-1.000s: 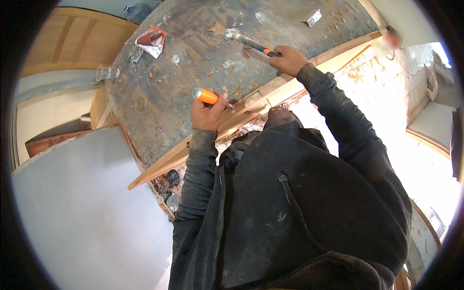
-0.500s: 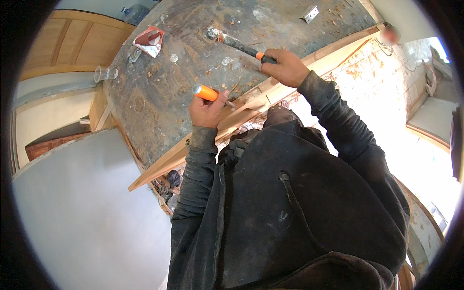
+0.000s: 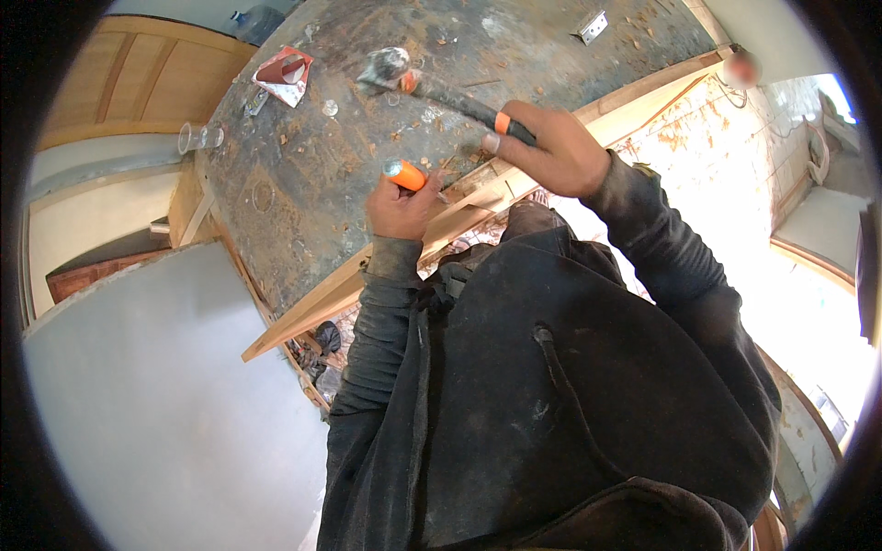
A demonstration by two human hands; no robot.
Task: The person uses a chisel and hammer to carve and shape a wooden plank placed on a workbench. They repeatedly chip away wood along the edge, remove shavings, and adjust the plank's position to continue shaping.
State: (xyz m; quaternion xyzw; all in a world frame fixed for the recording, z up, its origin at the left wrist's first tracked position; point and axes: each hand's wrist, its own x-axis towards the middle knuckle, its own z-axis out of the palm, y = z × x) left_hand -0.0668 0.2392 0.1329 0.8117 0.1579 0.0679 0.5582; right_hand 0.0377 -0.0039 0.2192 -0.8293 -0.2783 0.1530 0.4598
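Hammer (image 3: 455, 101) has been swung back a touch since half a second ago: its head is blurry and further left, the right hand (image 3: 556, 147) looks bigger, and the butt of the orange-handled tool (image 3: 405, 174) has been tipped slightly right. Going nearest first, with everything placed off the long pale timber (image 3: 317, 308) along the near edge of the worktop (image 3: 303, 211). Orange-handled tool is held right by the timber, left hand (image 3: 400, 209) wrapped firmly around it, so that's the nearer hand. Its long axis is set crosswise to the timber, thin metal end toward the wood, butt poking away. Whether the tip is actually touching can't be made out. Hammer is clamped in the right hand, nearer the timber's right end. The bit that matters imo: its head is held farther out from the timber than the tool's butt, clearly apart from it, both handles slanted much the same way. Height can't really be judged. Way past that, a clear cup (image 3: 200, 138) can be seen outward from the timber's left end, then a red-and-white folded thing (image 3: 289, 95), then a metal hinge-like plate (image 3: 592, 28) toward the timber's right end.
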